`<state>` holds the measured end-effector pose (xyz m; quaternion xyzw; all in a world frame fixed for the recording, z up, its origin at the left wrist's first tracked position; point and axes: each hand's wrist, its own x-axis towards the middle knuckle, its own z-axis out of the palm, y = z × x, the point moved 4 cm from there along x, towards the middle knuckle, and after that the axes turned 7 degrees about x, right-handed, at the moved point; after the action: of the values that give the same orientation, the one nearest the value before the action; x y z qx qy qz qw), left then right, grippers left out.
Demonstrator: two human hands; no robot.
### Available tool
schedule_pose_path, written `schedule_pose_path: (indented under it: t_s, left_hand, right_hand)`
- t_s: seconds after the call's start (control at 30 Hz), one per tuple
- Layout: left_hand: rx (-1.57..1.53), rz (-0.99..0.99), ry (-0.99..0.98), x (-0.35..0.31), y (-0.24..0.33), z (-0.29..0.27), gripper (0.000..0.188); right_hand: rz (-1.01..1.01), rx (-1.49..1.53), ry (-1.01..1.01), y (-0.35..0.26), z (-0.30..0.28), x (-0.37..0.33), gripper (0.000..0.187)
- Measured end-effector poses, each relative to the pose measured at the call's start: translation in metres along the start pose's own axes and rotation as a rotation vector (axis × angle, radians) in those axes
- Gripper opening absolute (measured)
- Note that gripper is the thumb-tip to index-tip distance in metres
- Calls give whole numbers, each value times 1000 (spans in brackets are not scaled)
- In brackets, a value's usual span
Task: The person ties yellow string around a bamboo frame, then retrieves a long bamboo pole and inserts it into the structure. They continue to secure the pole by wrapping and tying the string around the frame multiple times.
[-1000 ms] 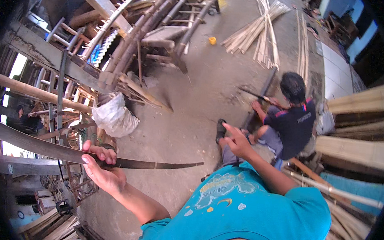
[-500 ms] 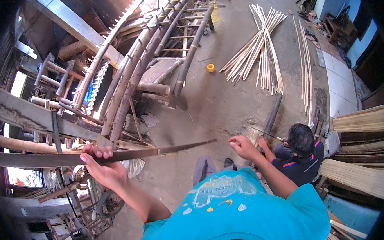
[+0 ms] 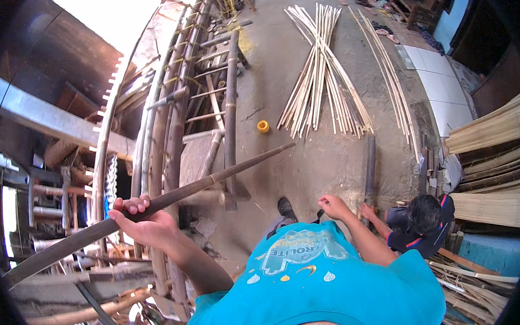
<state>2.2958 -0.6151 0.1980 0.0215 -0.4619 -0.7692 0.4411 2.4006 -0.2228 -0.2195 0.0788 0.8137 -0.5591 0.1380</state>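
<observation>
A long dark brown length of bamboo (image 3: pixel 177 196) lies across my left palm. The fingers and thumb of my left hand (image 3: pixel 143 221) are curled round it. It slants from the lower left to a narrow far end above the floor, with a node ring partway along. My right hand (image 3: pixel 333 207) is in front of my waist, fingers curled in; whether anything is in them cannot be seen. Close by on the right, a crouching person (image 3: pixel 423 223) has a hand at a dark bamboo pole (image 3: pixel 370 166) on the floor.
Pale bamboo strips (image 3: pixel 319 77) lie crossed on the floor ahead, with more long strips (image 3: pixel 390 81) to their right. A yellow ring-shaped roll (image 3: pixel 263 126) lies nearer. Bamboo ladder-like frames (image 3: pixel 231 101) stand at left. Slatted bamboo panels (image 3: pixel 494 126) are stacked at right.
My view has turned left. The bamboo in my left hand has tilted, its far end swinging up and away. My right hand has curled more. The crouching person's thin blade no longer shows.
</observation>
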Motion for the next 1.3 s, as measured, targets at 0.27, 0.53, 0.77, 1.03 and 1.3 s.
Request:
schedule_pose_path:
  t_s: [0.27, 0.53, 0.77, 1.03, 1.3]
  left_hand:
    - [-52, -9, -41, 129, -155, 118, 37]
    - [33, -40, 47, 205, -324, 220, 43]
    - [81, -9, 23, 269, -457, 316, 54]
    - [112, -8, 65, 327, -638, 412, 49]
    - [19, 22, -4, 409, -853, 555, 42]
  right_hand:
    - [427, 5, 255, 35, -23, 84, 30]
    - [434, 52, 480, 57, -66, 262, 25]
    - [429, 160, 526, 67, -154, 427, 24]
    - [373, 397, 633, -37, -258, 583, 22]
    - [368, 225, 639, -7, -320, 830, 21]
